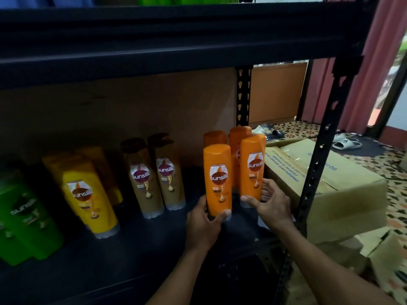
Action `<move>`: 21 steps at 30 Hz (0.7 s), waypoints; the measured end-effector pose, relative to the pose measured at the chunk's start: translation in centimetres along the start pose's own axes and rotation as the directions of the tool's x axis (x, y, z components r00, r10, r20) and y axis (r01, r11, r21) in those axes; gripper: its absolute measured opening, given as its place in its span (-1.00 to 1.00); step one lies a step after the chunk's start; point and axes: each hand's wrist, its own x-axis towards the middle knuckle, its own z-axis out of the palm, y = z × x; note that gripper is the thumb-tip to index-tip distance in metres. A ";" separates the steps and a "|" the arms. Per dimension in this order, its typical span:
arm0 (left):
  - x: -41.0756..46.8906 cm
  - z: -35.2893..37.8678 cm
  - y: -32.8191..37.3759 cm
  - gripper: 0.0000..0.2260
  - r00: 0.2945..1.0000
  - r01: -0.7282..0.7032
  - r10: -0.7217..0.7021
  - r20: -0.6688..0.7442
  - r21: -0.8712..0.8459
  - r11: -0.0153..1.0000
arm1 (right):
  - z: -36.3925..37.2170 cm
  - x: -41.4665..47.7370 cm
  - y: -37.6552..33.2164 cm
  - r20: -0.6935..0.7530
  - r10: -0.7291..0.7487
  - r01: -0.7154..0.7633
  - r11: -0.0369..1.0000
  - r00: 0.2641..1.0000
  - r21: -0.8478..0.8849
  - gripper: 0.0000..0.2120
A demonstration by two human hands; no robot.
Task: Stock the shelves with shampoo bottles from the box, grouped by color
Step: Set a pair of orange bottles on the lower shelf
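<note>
The left hand point(203, 219) wraps one orange bottle point(218, 179) low down; the right hand point(272, 203) wraps another point(252, 166) — both on the shelf point(132, 249). Set them flat, labels out, snug against the two orange bottles behind point(239, 134) — away from the brown ones point(158, 172).

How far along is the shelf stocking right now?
Done: green bottles, yellow bottles, two brown bottles and two orange bottles at the back stand in color groups on the shelf. In hand: the left hand and right hand each hold a front orange bottle, joining the orange group. Left: unclear; the cardboard box contents are not visible.
</note>
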 end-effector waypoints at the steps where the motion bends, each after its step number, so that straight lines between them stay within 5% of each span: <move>1: 0.0 0.0 -0.1 -0.55 1.000 0.006 -0.006 0.002 0.001 1.000 | 0.1 0.0 0.0 0.006 0.000 0.000 1.000 1.000 -0.010 -0.18; 21: 0.5 0.9 0.5 -0.45 0.997 -0.028 0.033 -0.063 0.086 0.996 | 0.3 -0.1 -0.2 -0.033 -0.043 0.040 0.996 0.999 -0.076 -0.19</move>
